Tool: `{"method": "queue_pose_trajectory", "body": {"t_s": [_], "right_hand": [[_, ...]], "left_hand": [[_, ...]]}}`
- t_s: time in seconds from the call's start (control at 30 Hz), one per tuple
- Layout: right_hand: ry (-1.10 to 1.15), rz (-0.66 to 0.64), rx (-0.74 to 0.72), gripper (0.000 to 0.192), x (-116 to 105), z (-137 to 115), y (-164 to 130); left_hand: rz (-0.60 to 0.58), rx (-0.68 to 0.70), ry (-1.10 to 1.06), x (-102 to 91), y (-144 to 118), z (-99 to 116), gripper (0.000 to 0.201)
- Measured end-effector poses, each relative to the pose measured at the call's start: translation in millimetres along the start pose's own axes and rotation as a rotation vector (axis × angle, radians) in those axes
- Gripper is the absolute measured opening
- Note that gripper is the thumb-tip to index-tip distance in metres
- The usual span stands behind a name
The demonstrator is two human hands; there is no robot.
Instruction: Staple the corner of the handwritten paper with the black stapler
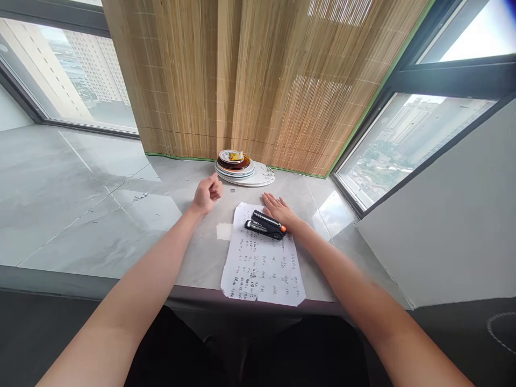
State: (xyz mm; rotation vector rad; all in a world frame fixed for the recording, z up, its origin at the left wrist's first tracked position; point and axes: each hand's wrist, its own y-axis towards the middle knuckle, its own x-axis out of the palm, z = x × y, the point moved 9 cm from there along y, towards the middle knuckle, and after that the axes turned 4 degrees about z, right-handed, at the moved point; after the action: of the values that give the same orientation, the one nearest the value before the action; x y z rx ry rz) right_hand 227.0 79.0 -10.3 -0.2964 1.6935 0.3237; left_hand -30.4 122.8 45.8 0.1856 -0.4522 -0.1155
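Note:
My left hand is curled into a fist on the grey ledge, left of the paper's top edge. Whatever its fingers hold, if anything, is hidden. Flat with fingers stretched out, my right hand lies at the upper right corner of a handwritten sheet of paper. A black stapler with an orange end rests on the sheet, its orange end beside my right hand. Between the two hands, a tiny grey strip, perhaps staples, lies on the ledge. A small pale slip sits at the sheet's left edge.
Stacked plates stand at the back, with a small yellow packet on top. Behind them hangs a bamboo blind. Windows flank it on both sides. Some small dark bits lie on the tiled ledge to the left.

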Motion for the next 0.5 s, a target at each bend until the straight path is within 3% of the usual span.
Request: {"method": "queue_pose_trajectory", "body": {"t_s": [0.1,0.23,0.3,0.4,0.5], "right_hand": [[0.02,0.037,0.036,0.067,-2,21,-13],[0.052,0.112,-0.016,0.062,-3,18,-5],[0.097,0.183,-0.051,0.058,-10,14,-1],[0.262,0.377,-0.059,0.044,-38,20,-6],[0.501,0.423,-0.094,0.053,-64,31,-23]], "left_hand": [[-0.056,0.091,0.399,17.5,0,-13,0.048],[-0.219,0.309,0.783,43.4,-9,-15,0.028],[-0.354,0.359,0.858,56.8,-17,-19,0.024],[-0.586,0.321,0.897,72.1,-29,-34,0.028],[-0.726,0.293,0.967,76.9,-36,-47,0.031]]}}
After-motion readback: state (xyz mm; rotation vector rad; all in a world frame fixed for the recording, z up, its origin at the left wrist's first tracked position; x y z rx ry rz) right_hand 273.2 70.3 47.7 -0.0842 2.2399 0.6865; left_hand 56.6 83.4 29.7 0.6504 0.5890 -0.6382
